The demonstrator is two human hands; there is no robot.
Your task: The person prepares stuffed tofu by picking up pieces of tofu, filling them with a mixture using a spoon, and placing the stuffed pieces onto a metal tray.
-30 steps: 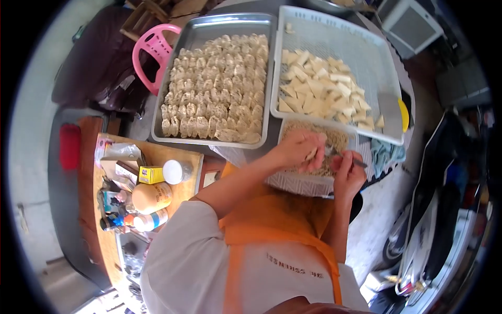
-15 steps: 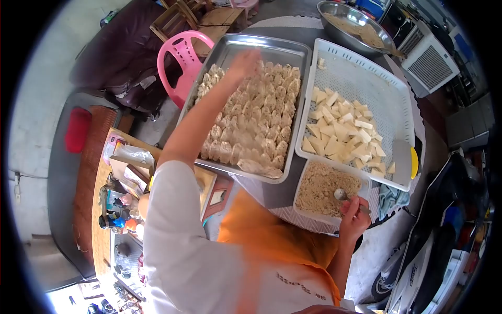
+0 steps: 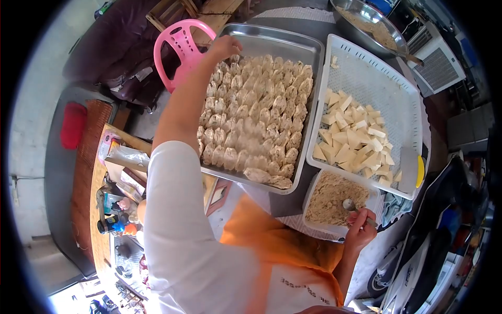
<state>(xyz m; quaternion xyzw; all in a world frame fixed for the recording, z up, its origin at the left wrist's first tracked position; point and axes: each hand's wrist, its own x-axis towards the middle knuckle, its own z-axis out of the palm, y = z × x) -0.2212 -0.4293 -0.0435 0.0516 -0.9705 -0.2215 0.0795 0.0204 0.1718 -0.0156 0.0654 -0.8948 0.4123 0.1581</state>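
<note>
My left hand (image 3: 226, 48) is over the upper left of the metal tray (image 3: 277, 34), its fingers curled close above the end of the rows of lumpy, pale filled pieces (image 3: 251, 104). Whatever those fingers hold is too small to make out. Lower right, my right hand (image 3: 361, 226) grips a metal spoon (image 3: 349, 204), whose bowl rests on the crumbly brown filling (image 3: 332, 196) in a white tub (image 3: 312, 222). Cut pale triangular wrappers or slices (image 3: 355, 136) lie in the white perforated basket (image 3: 366, 65) beyond the tub.
A yellow-handled scraper (image 3: 410, 170) lies in the basket's lower right corner, near a teal cloth (image 3: 395, 206). A steel bowl (image 3: 366, 26) stands at the back right. A pink chair (image 3: 183, 47) is beyond the tray, and a cluttered wooden table (image 3: 99, 178) stands left.
My left hand has gone from the tub up to the tray and then toward its upper left corner. My right hand stays at the tub with the spoon. The view has shifted.
</note>
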